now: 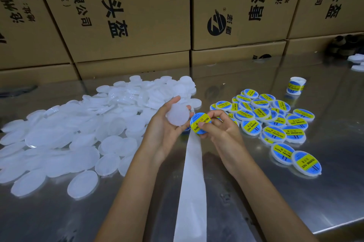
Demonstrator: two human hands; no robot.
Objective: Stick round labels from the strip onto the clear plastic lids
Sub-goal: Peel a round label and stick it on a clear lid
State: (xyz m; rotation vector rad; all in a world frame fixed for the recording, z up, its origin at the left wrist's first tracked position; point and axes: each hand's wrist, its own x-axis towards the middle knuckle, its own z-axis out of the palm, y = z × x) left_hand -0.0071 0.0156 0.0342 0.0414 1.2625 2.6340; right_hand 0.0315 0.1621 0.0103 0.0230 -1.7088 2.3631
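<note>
Left hand (167, 123) gripped a bare clear lid (177, 116), right hand (220, 129) fingers (204, 127) pinched a blue-yellow round label (200, 123) at the backing strip (192, 182), steel table (275, 192)

A: Behind the work? Cardboard boxes (126, 15) stacked in at least 2 tiers, black Chinese print, a round black logo (216, 25) on 1.

B: And underneath? Shiny metal table (295, 192), reflective. Dark blurred object (344, 44) far right, cannot identify.
</note>
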